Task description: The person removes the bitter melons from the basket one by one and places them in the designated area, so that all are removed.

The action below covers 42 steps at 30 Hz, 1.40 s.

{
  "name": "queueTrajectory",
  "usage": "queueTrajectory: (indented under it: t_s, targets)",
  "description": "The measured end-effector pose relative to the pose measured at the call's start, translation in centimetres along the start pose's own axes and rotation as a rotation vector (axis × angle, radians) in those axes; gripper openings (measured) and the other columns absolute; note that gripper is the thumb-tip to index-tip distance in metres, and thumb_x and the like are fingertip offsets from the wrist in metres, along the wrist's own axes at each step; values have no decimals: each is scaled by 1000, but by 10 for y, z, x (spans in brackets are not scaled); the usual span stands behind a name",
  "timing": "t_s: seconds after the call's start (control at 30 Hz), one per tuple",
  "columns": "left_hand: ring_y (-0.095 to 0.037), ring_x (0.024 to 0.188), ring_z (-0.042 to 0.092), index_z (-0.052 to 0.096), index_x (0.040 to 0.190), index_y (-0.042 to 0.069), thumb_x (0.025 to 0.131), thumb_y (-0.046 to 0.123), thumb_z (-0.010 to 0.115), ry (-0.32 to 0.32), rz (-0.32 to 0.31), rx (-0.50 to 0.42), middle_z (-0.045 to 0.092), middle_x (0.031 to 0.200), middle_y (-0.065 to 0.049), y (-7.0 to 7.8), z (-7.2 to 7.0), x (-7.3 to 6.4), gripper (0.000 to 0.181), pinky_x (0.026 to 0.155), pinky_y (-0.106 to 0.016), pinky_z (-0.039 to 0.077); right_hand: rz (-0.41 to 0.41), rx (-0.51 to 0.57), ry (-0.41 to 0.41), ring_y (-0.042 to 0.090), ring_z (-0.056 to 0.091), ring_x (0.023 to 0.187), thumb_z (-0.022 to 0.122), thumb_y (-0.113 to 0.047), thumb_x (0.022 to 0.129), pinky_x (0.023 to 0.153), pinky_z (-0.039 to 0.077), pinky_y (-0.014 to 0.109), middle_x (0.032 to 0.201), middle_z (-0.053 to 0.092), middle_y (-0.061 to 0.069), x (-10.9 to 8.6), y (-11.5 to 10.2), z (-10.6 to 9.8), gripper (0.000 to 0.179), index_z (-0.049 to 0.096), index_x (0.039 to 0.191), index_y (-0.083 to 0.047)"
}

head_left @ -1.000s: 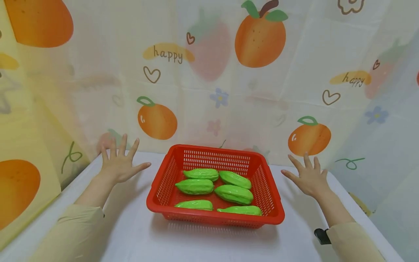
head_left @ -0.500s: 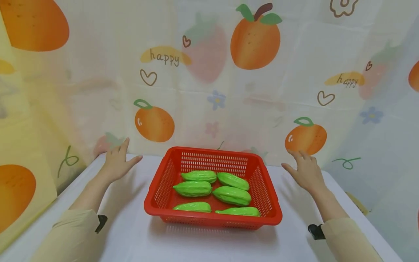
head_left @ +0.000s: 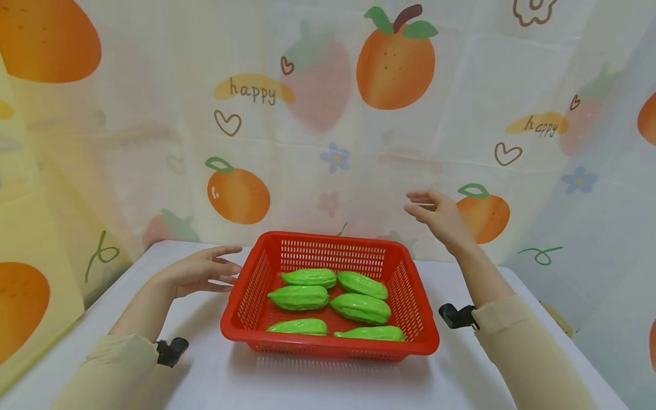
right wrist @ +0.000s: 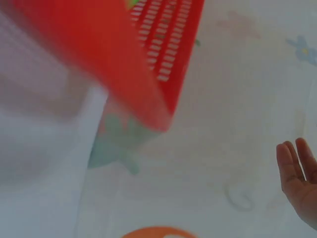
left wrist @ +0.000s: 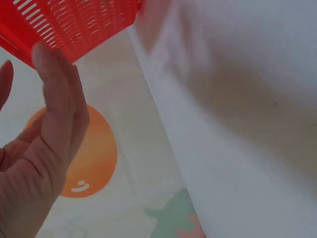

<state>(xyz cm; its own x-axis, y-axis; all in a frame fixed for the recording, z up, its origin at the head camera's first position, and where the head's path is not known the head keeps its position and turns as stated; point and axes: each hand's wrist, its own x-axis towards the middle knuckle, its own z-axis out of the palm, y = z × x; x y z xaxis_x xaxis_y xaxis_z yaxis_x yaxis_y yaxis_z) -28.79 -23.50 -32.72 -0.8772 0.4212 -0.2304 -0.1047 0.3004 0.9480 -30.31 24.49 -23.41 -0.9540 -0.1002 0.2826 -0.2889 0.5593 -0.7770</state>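
A red slotted basket [head_left: 256, 296] stands on the white table [head_left: 328, 387] and holds several green bitter gourds [head_left: 298, 297]. My left hand [head_left: 205, 272] hovers just left of the basket's left rim, fingers straight and pointing right, holding nothing. My right hand [head_left: 435, 215] is raised above the basket's far right corner, fingers relaxed and pointing left, empty. The left wrist view shows the left hand [left wrist: 44, 148] beside the basket [left wrist: 74, 25]. In the right wrist view, the basket wall [right wrist: 148, 59] is blurred and the right hand's fingertips [right wrist: 297, 173] show at the right edge.
A fruit-printed curtain [head_left: 328, 114] closes off the back and both sides of the table. Bare white tabletop lies in front of the basket and to either side. Black wrist straps [head_left: 171, 350] sit on both beige sleeves.
Both hands left the table's far edge. The left hand swung in toward the basket's left rim. The right hand rose and moved left above the far right corner.
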Motion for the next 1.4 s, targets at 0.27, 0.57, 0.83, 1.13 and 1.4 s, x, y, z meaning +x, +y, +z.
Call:
queueTrajectory:
  t_s: [0.27,0.57,0.83,1.13,1.4]
  targets:
    - [-15,102,67,13,159,13,92,14,66,-62,4,-57,59,116,-4,-4,4,3,86,96,-40,56,-72,60,-130,38,56,128,61,-24,96,109,46,51,142,53,22,23,-22,32,43,56,136,-7]
    - [-14,97,67,8,160,13,92,8,64,-110,22,-132,61,109,0,-5,4,4,88,92,-37,57,-79,103,-304,34,56,127,61,-21,97,107,48,50,142,54,19,35,-29,69,38,57,132,-7]
    - [-11,95,67,7,159,13,93,8,62,-137,52,-172,63,106,4,-11,4,6,86,89,-34,58,-34,181,-389,35,56,129,62,-18,96,106,49,51,140,55,23,44,-26,96,43,54,136,-3]
    - [-9,95,67,7,159,12,94,7,59,-151,76,-188,62,110,4,-11,5,8,84,89,-34,59,94,212,-507,34,57,129,62,-15,96,107,49,49,143,54,20,46,-24,123,40,55,134,-7]
    - [-10,97,67,8,159,10,95,7,59,-154,88,-205,62,110,3,-14,6,7,83,89,-34,59,151,180,-647,40,56,125,61,-13,96,108,46,55,139,57,18,47,-19,144,42,54,137,-3]
